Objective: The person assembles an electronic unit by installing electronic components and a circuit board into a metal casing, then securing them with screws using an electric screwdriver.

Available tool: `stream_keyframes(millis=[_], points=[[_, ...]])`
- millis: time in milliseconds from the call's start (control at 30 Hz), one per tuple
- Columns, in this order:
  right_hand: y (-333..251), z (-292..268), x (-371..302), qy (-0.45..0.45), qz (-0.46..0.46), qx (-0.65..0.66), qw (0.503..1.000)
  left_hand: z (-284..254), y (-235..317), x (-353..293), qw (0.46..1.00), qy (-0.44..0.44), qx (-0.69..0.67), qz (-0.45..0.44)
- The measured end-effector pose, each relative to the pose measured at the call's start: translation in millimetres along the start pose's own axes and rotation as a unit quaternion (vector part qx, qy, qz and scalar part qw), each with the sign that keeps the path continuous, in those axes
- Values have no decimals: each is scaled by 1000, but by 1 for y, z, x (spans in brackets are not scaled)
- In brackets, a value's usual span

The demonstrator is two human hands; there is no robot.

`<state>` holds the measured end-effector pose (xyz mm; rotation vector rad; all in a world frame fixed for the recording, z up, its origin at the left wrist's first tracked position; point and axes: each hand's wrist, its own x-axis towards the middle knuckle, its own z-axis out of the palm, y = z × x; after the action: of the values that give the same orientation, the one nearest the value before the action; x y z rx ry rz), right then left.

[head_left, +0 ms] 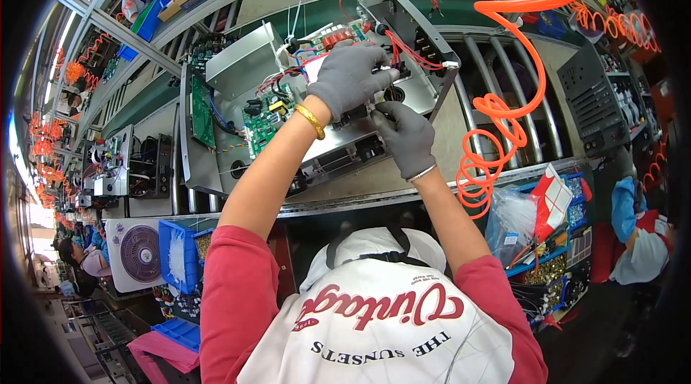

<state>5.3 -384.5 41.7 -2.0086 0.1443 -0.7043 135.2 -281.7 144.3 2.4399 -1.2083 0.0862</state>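
Both my hands wear grey gloves and work over an opened metal chassis (345, 146) in front of me. Reaching across its middle, my left hand (348, 80) has its fingers bent together next to the red and black wires (403, 53); whatever lies between them is hidden. At the near right side of the chassis, my right hand (407, 141) is closed in a pinch, its fingertips against the inner parts. I cannot make out what they hold. A green circuit board (268, 125) sits left of my hands, and a copper-wound coil (338, 39) lies beyond them.
An orange coiled air hose (529, 46) hangs at the right above metal rollers (515, 71). Blue bins (554, 261) with small hardware and a plastic bag (512, 218) stand near right. Leftward are a fan (137, 251), a blue tray (177, 258) and another opened unit (119, 168). Other people work at both sides.
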Motion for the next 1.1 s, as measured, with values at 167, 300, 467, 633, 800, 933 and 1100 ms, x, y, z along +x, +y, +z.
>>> stream_keyframes(millis=[167,300,467,633,800,933,1100], points=[[0,0,1,6,-24,-13,1000,-3,2,-1,1000,-5,6,-5],[-1,-1,3,-1,-35,-27,999,-4,3,1,1000,-19,0,-10],[1,1,4,5,-37,-24,999,0,-1,2,1000,14,-10,9],[9,2,10,9,-83,-37,996,5,-2,0,1000,29,0,5],[17,-1,17,-32,-90,-37,995,0,5,-1,999,-2,-35,-21],[22,-5,25,-76,-73,-29,994,0,9,1,1000,1,-8,-27],[23,-15,34,-138,-11,-1,990,3,7,-1,999,2,-33,-33]])
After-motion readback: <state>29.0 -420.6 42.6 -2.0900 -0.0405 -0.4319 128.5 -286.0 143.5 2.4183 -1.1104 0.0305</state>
